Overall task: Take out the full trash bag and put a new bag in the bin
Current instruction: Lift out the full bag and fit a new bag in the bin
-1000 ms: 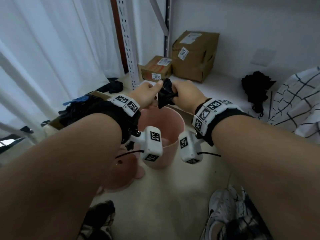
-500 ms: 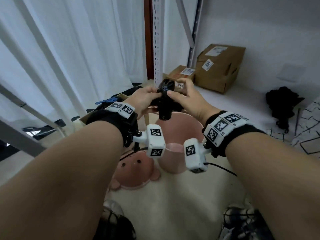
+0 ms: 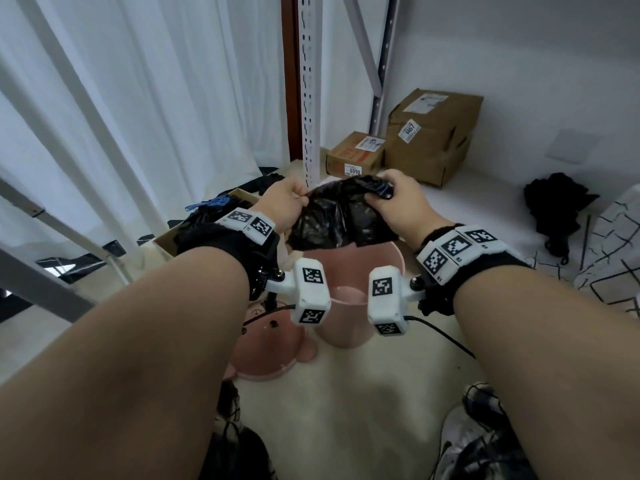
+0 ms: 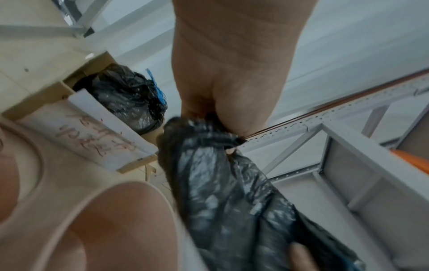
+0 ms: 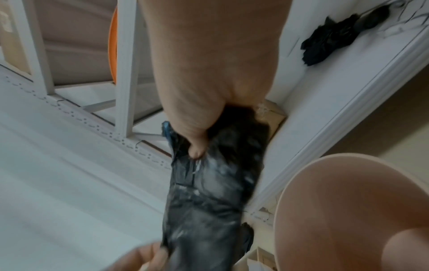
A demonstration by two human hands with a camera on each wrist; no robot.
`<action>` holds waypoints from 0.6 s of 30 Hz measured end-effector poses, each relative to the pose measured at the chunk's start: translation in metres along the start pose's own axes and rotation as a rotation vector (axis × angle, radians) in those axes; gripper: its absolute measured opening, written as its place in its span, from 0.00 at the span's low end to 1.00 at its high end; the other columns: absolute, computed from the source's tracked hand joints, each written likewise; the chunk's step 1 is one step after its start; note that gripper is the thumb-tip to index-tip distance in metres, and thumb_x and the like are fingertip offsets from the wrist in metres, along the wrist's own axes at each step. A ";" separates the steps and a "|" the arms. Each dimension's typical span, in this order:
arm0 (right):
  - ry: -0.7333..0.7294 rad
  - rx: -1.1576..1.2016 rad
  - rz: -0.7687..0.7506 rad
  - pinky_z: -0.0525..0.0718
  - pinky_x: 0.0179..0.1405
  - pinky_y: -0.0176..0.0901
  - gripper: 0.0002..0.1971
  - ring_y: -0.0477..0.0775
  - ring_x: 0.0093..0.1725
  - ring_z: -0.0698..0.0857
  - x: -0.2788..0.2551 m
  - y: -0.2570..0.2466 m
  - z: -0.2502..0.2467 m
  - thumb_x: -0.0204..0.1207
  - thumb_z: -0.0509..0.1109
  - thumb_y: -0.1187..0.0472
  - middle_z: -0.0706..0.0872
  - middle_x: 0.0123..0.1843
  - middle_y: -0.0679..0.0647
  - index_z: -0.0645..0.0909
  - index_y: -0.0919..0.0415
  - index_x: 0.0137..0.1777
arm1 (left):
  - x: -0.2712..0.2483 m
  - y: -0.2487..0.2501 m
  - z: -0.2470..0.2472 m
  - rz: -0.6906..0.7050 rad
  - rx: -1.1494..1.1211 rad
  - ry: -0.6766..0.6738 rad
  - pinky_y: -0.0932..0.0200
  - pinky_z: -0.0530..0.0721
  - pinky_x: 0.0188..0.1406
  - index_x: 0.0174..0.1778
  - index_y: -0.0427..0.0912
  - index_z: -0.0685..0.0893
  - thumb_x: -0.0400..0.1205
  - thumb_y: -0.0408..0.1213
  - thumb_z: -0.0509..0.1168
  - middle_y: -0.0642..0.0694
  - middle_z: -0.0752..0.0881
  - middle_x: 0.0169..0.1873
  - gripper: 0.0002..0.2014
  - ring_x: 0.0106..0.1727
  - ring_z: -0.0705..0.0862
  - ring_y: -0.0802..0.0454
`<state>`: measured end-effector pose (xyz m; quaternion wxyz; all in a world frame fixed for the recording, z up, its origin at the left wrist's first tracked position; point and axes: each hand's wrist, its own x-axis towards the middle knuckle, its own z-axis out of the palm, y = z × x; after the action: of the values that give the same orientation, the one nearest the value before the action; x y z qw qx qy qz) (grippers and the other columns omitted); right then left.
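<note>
A crumpled new black bag hangs stretched between both my hands, just above the pink bin. My left hand pinches its left top edge and my right hand grips its right top edge. In the left wrist view the left hand pinches the bunched rim of the bag over the bin. Seen from the right wrist, the right hand holds the bag beside the bin. The full tied black bag lies in a cardboard box at the left.
The pink bin lid lies on the floor left of the bin. A metal shelf post stands behind, with two cardboard boxes on the low shelf. Black cloth lies at right. White curtains hang at left. Shoes are at bottom.
My hands have moved apart, and the bag has spread from a small folded bundle into a wide sheet between them. The head view has shifted so the bin sits more central.
</note>
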<state>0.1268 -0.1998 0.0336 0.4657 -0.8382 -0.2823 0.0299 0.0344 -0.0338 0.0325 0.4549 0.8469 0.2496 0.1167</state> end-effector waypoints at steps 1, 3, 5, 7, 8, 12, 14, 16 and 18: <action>0.064 -0.017 0.027 0.75 0.53 0.40 0.11 0.56 0.54 0.81 0.000 0.001 -0.004 0.78 0.68 0.64 0.84 0.53 0.57 0.79 0.65 0.59 | -0.002 -0.002 -0.002 -0.003 0.104 -0.002 0.58 0.77 0.46 0.48 0.37 0.79 0.84 0.30 0.60 0.43 0.81 0.42 0.03 0.46 0.79 0.48; 0.132 -0.041 0.039 0.73 0.49 0.39 0.09 0.59 0.53 0.82 0.000 0.005 -0.008 0.80 0.65 0.64 0.84 0.51 0.58 0.80 0.66 0.56 | -0.002 -0.007 -0.003 -0.010 0.258 -0.029 0.54 0.77 0.54 0.54 0.33 0.81 0.84 0.34 0.61 0.36 0.83 0.49 0.09 0.52 0.81 0.43; 0.150 -0.075 0.029 0.73 0.49 0.40 0.09 0.64 0.56 0.82 0.001 0.004 -0.009 0.82 0.61 0.65 0.85 0.54 0.63 0.80 0.68 0.56 | -0.006 -0.005 -0.004 0.005 0.308 -0.021 0.56 0.74 0.52 0.50 0.35 0.82 0.84 0.36 0.61 0.37 0.83 0.48 0.08 0.49 0.79 0.45; 0.112 -0.082 0.042 0.72 0.51 0.41 0.11 0.65 0.60 0.81 0.002 -0.001 -0.006 0.83 0.58 0.66 0.84 0.59 0.66 0.78 0.70 0.59 | -0.009 -0.003 -0.006 0.021 0.313 -0.001 0.59 0.72 0.50 0.47 0.38 0.81 0.85 0.40 0.59 0.42 0.81 0.46 0.10 0.48 0.78 0.49; 0.068 -0.078 0.046 0.71 0.52 0.40 0.12 0.65 0.62 0.80 0.002 -0.003 -0.004 0.84 0.57 0.67 0.83 0.61 0.66 0.77 0.70 0.62 | -0.010 -0.003 -0.008 0.029 0.280 -0.007 0.60 0.72 0.52 0.50 0.39 0.81 0.85 0.44 0.58 0.44 0.81 0.47 0.13 0.50 0.78 0.51; -0.143 0.043 0.033 0.77 0.61 0.46 0.14 0.64 0.64 0.80 -0.002 -0.017 0.007 0.85 0.54 0.66 0.82 0.63 0.65 0.76 0.66 0.64 | -0.017 0.001 -0.010 0.034 -0.068 -0.272 0.52 0.78 0.68 0.66 0.50 0.77 0.78 0.53 0.67 0.47 0.84 0.60 0.22 0.61 0.83 0.49; -0.200 0.163 0.058 0.79 0.66 0.56 0.13 0.65 0.63 0.81 -0.005 -0.021 0.010 0.85 0.55 0.64 0.83 0.62 0.66 0.76 0.66 0.63 | -0.017 0.003 -0.009 -0.019 -0.273 -0.405 0.45 0.81 0.65 0.61 0.44 0.81 0.75 0.43 0.73 0.39 0.87 0.57 0.19 0.58 0.86 0.41; -0.151 0.165 0.054 0.77 0.68 0.54 0.12 0.61 0.63 0.80 -0.005 -0.022 0.011 0.83 0.59 0.62 0.79 0.63 0.63 0.73 0.65 0.64 | -0.018 0.011 -0.009 -0.013 -0.353 -0.373 0.47 0.84 0.60 0.54 0.39 0.85 0.79 0.36 0.70 0.38 0.90 0.47 0.10 0.49 0.89 0.42; 0.000 0.089 -0.030 0.75 0.68 0.47 0.15 0.54 0.61 0.75 -0.004 -0.022 0.009 0.79 0.65 0.61 0.72 0.62 0.57 0.70 0.61 0.64 | -0.016 0.016 -0.008 0.018 -0.293 -0.239 0.49 0.84 0.60 0.56 0.36 0.84 0.81 0.36 0.67 0.35 0.89 0.50 0.11 0.50 0.88 0.40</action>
<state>0.1108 -0.1860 0.0454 0.5029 -0.8123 -0.2933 0.0356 0.0227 -0.0437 0.0509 0.5988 0.7816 0.1663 0.0544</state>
